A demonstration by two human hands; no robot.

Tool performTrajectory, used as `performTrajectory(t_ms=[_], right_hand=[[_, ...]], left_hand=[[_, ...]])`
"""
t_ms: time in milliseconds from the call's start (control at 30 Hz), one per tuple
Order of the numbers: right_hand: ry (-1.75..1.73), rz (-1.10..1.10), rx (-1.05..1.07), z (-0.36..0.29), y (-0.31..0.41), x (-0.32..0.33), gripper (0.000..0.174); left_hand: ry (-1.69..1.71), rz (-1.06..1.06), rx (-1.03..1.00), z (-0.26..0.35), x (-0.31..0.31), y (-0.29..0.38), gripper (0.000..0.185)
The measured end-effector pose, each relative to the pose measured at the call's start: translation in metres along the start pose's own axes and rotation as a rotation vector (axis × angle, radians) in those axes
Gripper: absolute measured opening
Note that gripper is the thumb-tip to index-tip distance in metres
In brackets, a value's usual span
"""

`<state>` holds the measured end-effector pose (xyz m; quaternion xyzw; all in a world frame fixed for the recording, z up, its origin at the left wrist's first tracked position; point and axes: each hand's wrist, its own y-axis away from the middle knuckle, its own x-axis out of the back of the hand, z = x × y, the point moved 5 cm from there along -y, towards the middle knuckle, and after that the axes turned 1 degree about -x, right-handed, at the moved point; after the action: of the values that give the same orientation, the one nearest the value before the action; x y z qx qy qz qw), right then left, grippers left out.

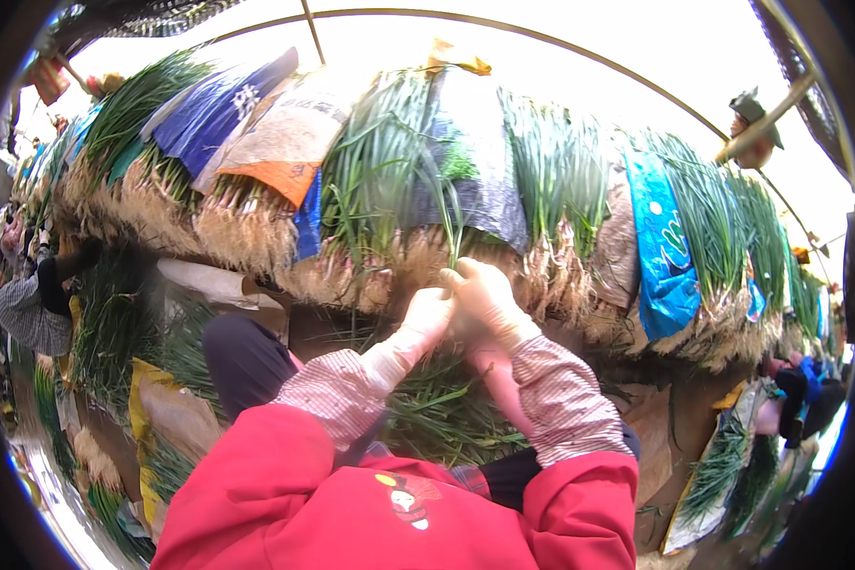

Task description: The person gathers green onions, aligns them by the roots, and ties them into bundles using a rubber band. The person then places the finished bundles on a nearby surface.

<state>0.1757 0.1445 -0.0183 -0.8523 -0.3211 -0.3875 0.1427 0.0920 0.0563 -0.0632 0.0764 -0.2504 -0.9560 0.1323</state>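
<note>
My left hand and my right hand, both in pale thin gloves, meet in front of the row of plants. Between their fingertips is a small bunch of green stalks, its long leaves pointing up and away. Its lower end is hidden by the hands. Just behind the hands lie bundles of green onion-like plants with pinkish stems and bushy tan roots towards me. A grey and white woven sheet covers some of them. Loose green leaves lie beneath my forearms.
Woven sacks, one blue and one tan and orange, lie over the long row. More leaf piles and sacking are at the left. A co-worker in a checked top is at far left; another person is at far right.
</note>
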Motion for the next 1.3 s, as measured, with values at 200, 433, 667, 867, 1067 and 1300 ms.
performTrajectory(t_ms=[200,433,667,867,1067,1300], right_hand=[[-0.102,0.484,-0.173,0.017,-0.006,-0.013,0.031],[-1.6,-0.395,-0.294,-0.019,0.015,-0.076,0.056],[-0.141,0.243,0.091,-0.022,0.013,-0.04,0.032],[-0.845,-0.133,-0.624,0.004,0.026,-0.063,0.044],[0.074,0.104,-0.1,-0.037,0.027,-0.068,0.037],[0.152,0.034,-0.011,-0.017,0.021,-0.062,0.027]], left_hand=[[0.038,-0.146,-0.004,0.006,0.035,0.018,0.028],[0.677,-0.49,0.135,-0.004,0.049,0.05,0.035],[0.736,-0.451,0.175,-0.014,0.061,0.049,0.03],[-0.566,0.014,-0.326,-0.025,0.067,0.044,0.043],[-0.787,0.106,-0.229,-0.03,0.063,0.04,0.033],[-0.991,0.063,-0.23,-0.017,0.045,0.043,0.028]])
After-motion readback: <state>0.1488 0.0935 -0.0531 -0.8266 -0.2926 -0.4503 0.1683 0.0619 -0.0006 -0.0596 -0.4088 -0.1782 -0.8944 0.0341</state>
